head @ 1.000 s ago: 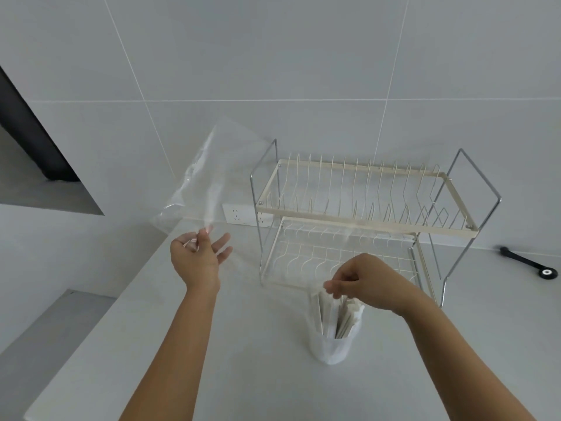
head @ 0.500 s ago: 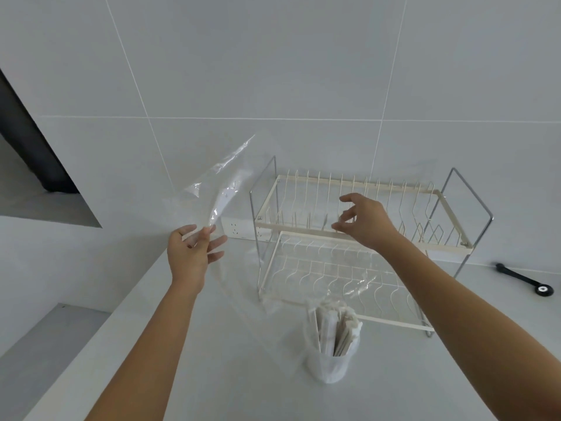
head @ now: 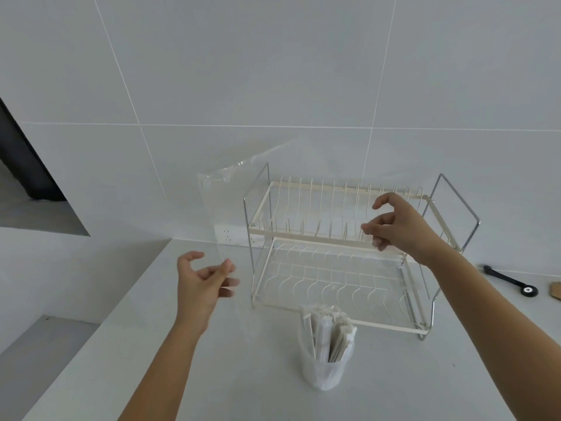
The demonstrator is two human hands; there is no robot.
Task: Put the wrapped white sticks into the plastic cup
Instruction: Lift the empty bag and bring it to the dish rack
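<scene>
A clear plastic cup stands on the white counter in front of the dish rack. A bundle of wrapped white sticks stands upright inside it, tops above the rim. My left hand hovers left of the rack with thumb and fingers spread. My right hand is raised in front of the rack's upper tier, fingers curled and apart. A clear plastic bag hangs in the air between wall and rack. I cannot see either hand gripping it.
A two-tier wire dish rack stands behind the cup against the tiled wall. A wall socket sits left of it. A black tool and a brown cardboard corner lie at far right. The counter's edge drops off on the left.
My left hand has dropped lower and spread its fingers, no longer pinching the bag. The bag has drifted right toward the rack. My right hand rose from the cup to the upper tier.
</scene>
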